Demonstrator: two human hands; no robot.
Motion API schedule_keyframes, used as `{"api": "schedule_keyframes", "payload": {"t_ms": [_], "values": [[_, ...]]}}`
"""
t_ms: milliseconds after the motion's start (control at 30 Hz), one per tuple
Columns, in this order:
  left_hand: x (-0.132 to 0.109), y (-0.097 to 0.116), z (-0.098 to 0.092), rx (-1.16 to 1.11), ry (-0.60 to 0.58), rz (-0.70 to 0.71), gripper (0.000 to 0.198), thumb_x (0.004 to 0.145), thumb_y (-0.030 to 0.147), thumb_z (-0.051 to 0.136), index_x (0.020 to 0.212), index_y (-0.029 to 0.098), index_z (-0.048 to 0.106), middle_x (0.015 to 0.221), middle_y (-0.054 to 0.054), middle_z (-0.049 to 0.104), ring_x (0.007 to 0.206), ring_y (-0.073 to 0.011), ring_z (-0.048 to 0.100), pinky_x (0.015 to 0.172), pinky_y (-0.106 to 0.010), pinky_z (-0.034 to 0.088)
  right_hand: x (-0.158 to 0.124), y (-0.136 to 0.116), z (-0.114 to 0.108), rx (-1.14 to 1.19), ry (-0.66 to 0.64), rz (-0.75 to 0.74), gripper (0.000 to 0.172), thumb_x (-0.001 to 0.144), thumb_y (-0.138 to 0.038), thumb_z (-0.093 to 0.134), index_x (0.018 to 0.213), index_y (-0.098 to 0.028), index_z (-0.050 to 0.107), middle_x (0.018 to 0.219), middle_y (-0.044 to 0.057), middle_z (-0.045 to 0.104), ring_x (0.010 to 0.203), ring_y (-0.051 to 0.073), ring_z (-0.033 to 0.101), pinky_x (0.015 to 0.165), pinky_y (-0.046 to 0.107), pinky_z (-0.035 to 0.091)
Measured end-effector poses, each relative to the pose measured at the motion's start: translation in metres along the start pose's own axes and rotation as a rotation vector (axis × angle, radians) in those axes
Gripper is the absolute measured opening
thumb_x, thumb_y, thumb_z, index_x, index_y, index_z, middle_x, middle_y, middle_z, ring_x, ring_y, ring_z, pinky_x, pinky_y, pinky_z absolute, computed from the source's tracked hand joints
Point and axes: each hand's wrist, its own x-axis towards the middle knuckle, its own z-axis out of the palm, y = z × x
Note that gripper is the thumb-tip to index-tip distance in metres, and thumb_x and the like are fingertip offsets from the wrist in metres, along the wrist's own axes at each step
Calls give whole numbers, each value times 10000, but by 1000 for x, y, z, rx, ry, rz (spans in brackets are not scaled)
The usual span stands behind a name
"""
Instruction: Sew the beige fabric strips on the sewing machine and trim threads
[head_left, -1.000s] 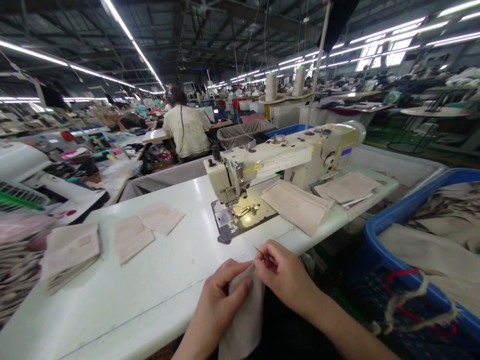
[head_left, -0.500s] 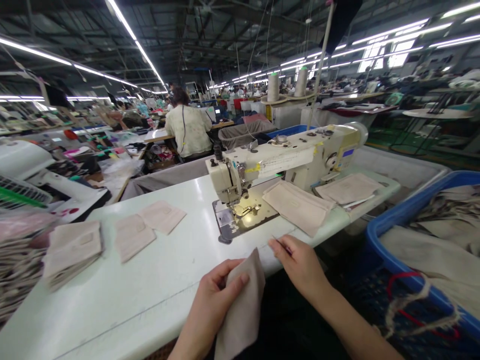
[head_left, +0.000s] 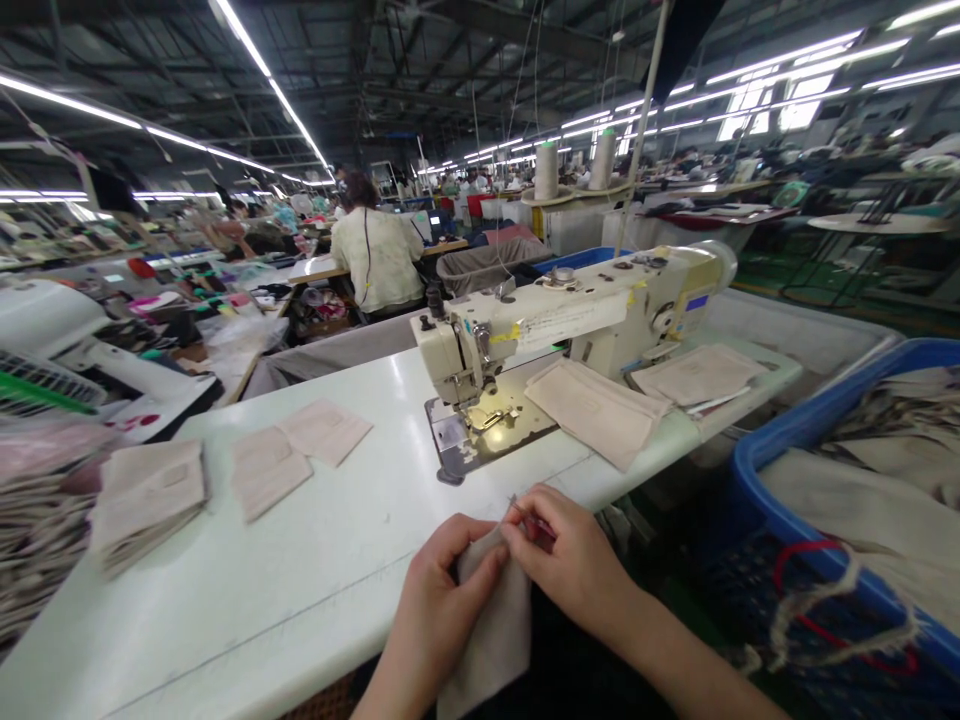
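Observation:
My left hand (head_left: 450, 590) is closed on a beige fabric piece (head_left: 491, 640) that hangs over the table's front edge, thumb on top. At the upper corner of that piece, my right hand (head_left: 566, 555) pinches a small pointed tool (head_left: 534, 520). Its thin metal tip and a bit of red show between the fingers, which hide its exact kind. Both hands nearly touch there. Just beyond them stands a cream sewing machine (head_left: 540, 320), its needle area lit. Beside its plate lies a stack of beige pieces (head_left: 596, 410).
On the left of the table (head_left: 322, 550) lie two loose beige pieces (head_left: 270, 470) and a folded stack (head_left: 150, 490). A blue basket (head_left: 757, 460) full of fabric stands at the right. A white fan (head_left: 52, 330) is at far left. Ahead sits a person (head_left: 375, 250), back turned.
My right hand has moved left, bringing the small tool to the upper corner of the fabric piece. My left hand keeps its hold nearly in place.

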Motion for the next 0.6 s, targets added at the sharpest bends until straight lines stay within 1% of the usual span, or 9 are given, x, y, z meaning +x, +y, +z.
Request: {"api": "schedule_keyframes", "payload": {"t_ms": [167, 233, 267, 367, 400, 433, 500, 533, 600], "values": [[-1, 3, 5, 71, 8, 70, 177, 825, 319, 614, 877, 221, 752, 872, -38, 711, 845, -217, 635, 786, -300, 471, -3, 2, 3, -115, -32, -68, 57, 857, -186, 501, 808, -201, 525, 763, -15, 538, 696, 148, 546, 641, 268, 399], [-2, 4, 4, 72, 7, 51, 175, 820, 324, 611, 844, 213, 744, 862, -40, 711, 835, -218, 631, 779, -298, 471, -2, 7, 3, -156, -31, -101, 52, 862, -198, 480, 819, -205, 510, 767, -10, 539, 689, 154, 551, 632, 273, 399], [-2, 4, 3, 62, 12, 20, 179, 814, 335, 613, 824, 206, 736, 842, -40, 709, 821, -220, 628, 768, -297, 471, -1, 11, 1, -166, 8, -95, 51, 863, -208, 473, 821, -207, 502, 764, -8, 540, 681, 156, 552, 628, 275, 403], [-3, 4, -3, 4, 32, -95, 217, 784, 392, 640, 784, 188, 715, 773, -35, 697, 770, -218, 611, 716, -285, 465, 6, 22, -10, -168, 240, 25, 61, 866, -250, 480, 820, -212, 493, 732, -11, 540, 651, 159, 544, 622, 278, 419], [-3, 4, -5, -23, 27, -124, 233, 772, 408, 652, 783, 183, 714, 760, -32, 693, 757, -214, 605, 698, -278, 460, 9, 24, -14, -163, 287, 64, 84, 874, -271, 490, 813, -213, 497, 715, -14, 540, 642, 161, 539, 619, 279, 422], [-3, 5, -6, -54, 16, -148, 251, 762, 422, 665, 787, 178, 717, 750, -29, 688, 740, -207, 596, 680, -270, 453, 11, 25, -19, -153, 289, 83, 124, 890, -296, 497, 797, -214, 504, 701, -15, 540, 640, 162, 535, 621, 281, 424], [-3, 5, -6, -125, -15, -185, 275, 741, 438, 691, 792, 169, 721, 724, -20, 673, 702, -189, 576, 646, -255, 440, 13, 20, -24, -109, 203, 63, 220, 927, -342, 501, 753, -211, 526, 692, -9, 552, 648, 162, 539, 626, 282, 429], [-3, 5, -5, -156, -28, -199, 281, 731, 440, 703, 790, 166, 721, 710, -16, 663, 685, -181, 567, 632, -249, 433, 13, 16, -25, -67, 141, 34, 231, 938, -349, 506, 764, -206, 556, 731, 3, 584, 675, 162, 555, 636, 280, 438], [-2, 5, -3, -202, -49, -208, 281, 723, 434, 718, 797, 163, 720, 706, -13, 658, 679, -173, 559, 620, -241, 427, 10, 7, -24, 43, 8, -26, 165, 937, -321, 531, 880, -201, 629, 898, 33, 657, 803, 172, 610, 706, 279, 475]]}}
